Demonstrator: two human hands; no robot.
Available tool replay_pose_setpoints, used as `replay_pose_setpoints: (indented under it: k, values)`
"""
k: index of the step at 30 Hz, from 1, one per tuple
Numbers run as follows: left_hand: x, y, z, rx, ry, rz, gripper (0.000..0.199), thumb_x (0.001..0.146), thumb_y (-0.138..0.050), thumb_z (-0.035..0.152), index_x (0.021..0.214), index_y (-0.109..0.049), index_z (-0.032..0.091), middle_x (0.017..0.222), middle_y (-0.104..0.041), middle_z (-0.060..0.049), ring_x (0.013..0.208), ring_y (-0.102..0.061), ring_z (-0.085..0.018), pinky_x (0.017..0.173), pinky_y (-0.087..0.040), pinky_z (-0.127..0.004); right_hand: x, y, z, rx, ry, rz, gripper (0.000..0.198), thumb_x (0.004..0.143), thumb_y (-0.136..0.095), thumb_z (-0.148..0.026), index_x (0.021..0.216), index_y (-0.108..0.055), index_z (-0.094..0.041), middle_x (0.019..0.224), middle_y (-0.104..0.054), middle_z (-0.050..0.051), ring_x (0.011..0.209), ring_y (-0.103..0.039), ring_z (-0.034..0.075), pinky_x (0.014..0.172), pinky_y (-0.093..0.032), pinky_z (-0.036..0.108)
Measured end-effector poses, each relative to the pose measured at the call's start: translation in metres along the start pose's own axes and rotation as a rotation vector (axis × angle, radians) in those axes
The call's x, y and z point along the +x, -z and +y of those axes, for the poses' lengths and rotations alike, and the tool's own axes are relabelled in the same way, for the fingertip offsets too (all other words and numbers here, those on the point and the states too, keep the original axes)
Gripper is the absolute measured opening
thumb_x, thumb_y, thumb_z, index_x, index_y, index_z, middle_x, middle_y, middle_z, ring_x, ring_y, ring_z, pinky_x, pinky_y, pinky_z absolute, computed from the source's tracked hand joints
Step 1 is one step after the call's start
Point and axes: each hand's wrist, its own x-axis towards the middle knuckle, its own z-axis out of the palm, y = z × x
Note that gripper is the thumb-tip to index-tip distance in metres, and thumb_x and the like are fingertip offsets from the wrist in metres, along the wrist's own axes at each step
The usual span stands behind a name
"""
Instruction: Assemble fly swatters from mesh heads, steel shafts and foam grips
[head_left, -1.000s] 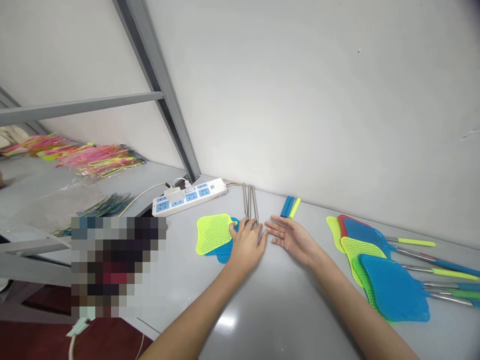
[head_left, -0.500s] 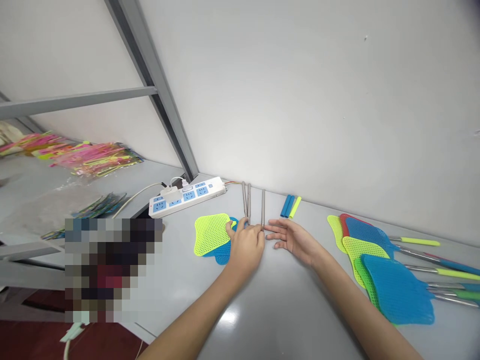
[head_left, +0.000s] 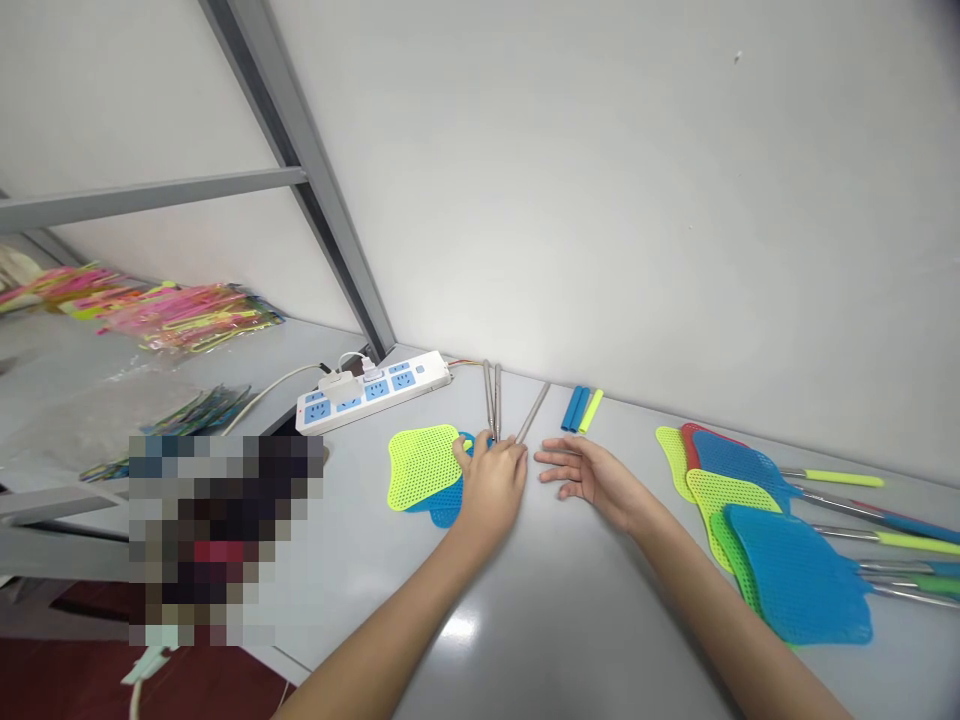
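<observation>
My left hand (head_left: pixel 493 485) is palm down over the lower end of a slanting metal rod (head_left: pixel 535 410), its thumb and forefinger closed at that end; the exact grip is partly hidden. Two more metal rods (head_left: pixel 492 395) lie beyond its fingers. Left of the hand is a yellow fly swatter head (head_left: pixel 424 467), overlapping blue fly swatter heads (head_left: pixel 448 503) that the hand partly covers. My right hand (head_left: pixel 589 478) hovers beside it, fingers apart, holding nothing. Behind it are two blue grip sleeves (head_left: pixel 575 409) and a yellow grip sleeve (head_left: pixel 591 411).
Several fly swatters with handles (head_left: pixel 799 575) are piled on the right. A white power strip (head_left: pixel 373 391) with plugs lies at the back left. Bagged colourful goods (head_left: pixel 202 315) sit beyond a grey metal frame (head_left: pixel 330 190). A wall stands behind the table.
The metal rod at my left fingertips has turned, its far end swinging right. My right hand has shifted slightly right, away from the rod.
</observation>
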Motion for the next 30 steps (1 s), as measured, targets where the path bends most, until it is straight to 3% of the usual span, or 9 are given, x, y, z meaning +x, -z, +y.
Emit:
replay_pose_setpoints:
  k: [4, 10, 15, 20, 30]
  values:
    - [0.004, 0.002, -0.004, -0.029, 0.021, 0.029, 0.026, 0.084, -0.039, 0.017, 0.082, -0.063, 0.025, 0.081, -0.066, -0.002, 0.09, -0.047, -0.021, 0.089, -0.016, -0.047, 0.0, 0.003, 0.003, 0.014, 0.028, 0.018, 0.023, 0.079, -0.044, -0.029, 0.091, -0.056, -0.013, 0.099, -0.062, 0.014, 0.07, -0.063, 0.018, 0.048, -0.045, 0.024]
    - [0.0, 0.003, 0.007, -0.028, -0.003, 0.032, 0.026, 0.085, -0.037, 0.018, 0.097, -0.059, 0.025, 0.079, -0.064, -0.002, 0.087, -0.047, -0.021, 0.088, -0.016, -0.046, 0.003, 0.006, 0.006, 0.045, 0.033, -0.015, 0.023, 0.08, -0.044, -0.029, 0.089, -0.057, -0.012, 0.096, -0.063, 0.014, 0.07, -0.063, 0.018, 0.05, -0.046, 0.024]
    - [-0.001, 0.0, 0.011, 0.014, 0.004, -0.024, 0.021, 0.083, -0.042, 0.029, 0.083, -0.061, 0.021, 0.087, -0.06, -0.005, 0.09, -0.045, -0.022, 0.085, -0.019, -0.045, 0.003, 0.006, 0.007, 0.048, 0.033, -0.021, 0.023, 0.079, -0.043, -0.027, 0.088, -0.057, -0.012, 0.099, -0.063, 0.015, 0.07, -0.063, 0.017, 0.05, -0.047, 0.024]
    - [0.0, 0.001, 0.01, 0.009, 0.042, -0.032, 0.029, 0.084, -0.038, 0.025, 0.069, -0.061, 0.017, 0.077, -0.061, -0.007, 0.084, -0.046, -0.022, 0.081, -0.02, -0.042, 0.002, 0.004, 0.007, 0.039, 0.033, -0.01, 0.022, 0.079, -0.044, -0.028, 0.089, -0.056, -0.012, 0.098, -0.063, 0.015, 0.07, -0.063, 0.018, 0.048, -0.047, 0.024]
    - [0.002, 0.007, 0.009, -0.168, 0.158, -0.069, 0.023, 0.074, -0.047, 0.028, 0.061, -0.062, 0.017, 0.064, -0.062, -0.004, 0.078, -0.05, -0.021, 0.069, -0.021, -0.035, 0.002, 0.003, 0.008, 0.033, 0.053, 0.011, 0.022, 0.079, -0.046, -0.028, 0.09, -0.056, -0.012, 0.092, -0.064, 0.014, 0.069, -0.064, 0.019, 0.046, -0.047, 0.024]
